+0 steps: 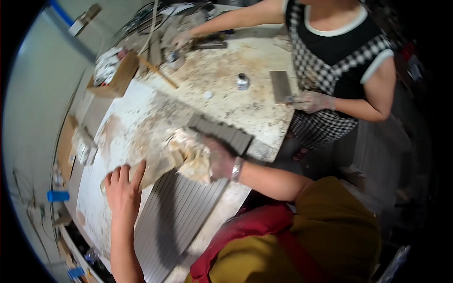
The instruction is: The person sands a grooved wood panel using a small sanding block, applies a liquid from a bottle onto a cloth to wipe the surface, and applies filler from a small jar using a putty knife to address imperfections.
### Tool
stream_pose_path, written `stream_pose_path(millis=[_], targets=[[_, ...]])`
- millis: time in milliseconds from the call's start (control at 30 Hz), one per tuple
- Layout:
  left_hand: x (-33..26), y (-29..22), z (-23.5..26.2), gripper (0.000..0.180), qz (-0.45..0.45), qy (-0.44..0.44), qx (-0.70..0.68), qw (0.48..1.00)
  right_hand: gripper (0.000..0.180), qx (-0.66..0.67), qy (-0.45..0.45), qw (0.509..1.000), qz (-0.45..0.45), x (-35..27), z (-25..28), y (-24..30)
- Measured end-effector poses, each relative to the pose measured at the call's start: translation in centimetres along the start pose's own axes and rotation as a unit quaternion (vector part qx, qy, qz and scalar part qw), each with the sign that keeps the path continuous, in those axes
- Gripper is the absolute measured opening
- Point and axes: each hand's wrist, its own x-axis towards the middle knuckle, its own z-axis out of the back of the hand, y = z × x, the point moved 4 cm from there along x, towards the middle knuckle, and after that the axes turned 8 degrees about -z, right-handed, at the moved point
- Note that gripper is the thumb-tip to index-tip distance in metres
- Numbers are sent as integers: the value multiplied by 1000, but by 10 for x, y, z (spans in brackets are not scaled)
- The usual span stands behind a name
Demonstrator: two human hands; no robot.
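My left hand (123,191) is bare and closed over a clear, yellowish bottle (158,170). The bottle is tilted nearly flat, and its narrow end points at a crumpled cream cloth (194,158). My right hand (221,160), in a thin stained glove, is shut on that cloth and holds it against the bottle's end. Part of the right fingers is hidden behind the cloth. Below both hands lies a long grey grooved panel (188,212). Just beyond my right hand is a row of shorter grey strips (222,132) on the table.
A co-worker across the stained white table (214,70) rests one gloved hand (311,101) at a grey flat piece (281,86) and reaches the other to the far-left clutter. A small can (242,81), a wooden stick (158,71) and a box of rags (118,78) are around.
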Motion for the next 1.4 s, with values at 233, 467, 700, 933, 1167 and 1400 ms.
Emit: stream_pose_path(millis=[233, 467, 700, 933, 1167, 1400], targets=[[8, 32, -61, 72, 80, -54, -213, 972, 41, 73, -21, 997, -15, 28, -26, 2], [17, 124, -137, 79, 236, -172, -415, 862, 44, 16, 93, 996, 4, 21, -53, 29], [35, 167, -231, 74, 413, -265, -507, 709, 45, -176, -47, 963, 200, -112, -54, 100], [-2, 153, -230, 90, 450, -244, -458, 727, 44, -223, -140, 909, 322, -115, -73, 101], [-115, -25, -129, 70, 299, 107, -304, 898, 22, -974, -97, 128, 157, -6, -52, -42], [-153, -37, -124, 53, 361, 7, -283, 889, 33, -929, -347, 59, 115, 19, -73, 62]])
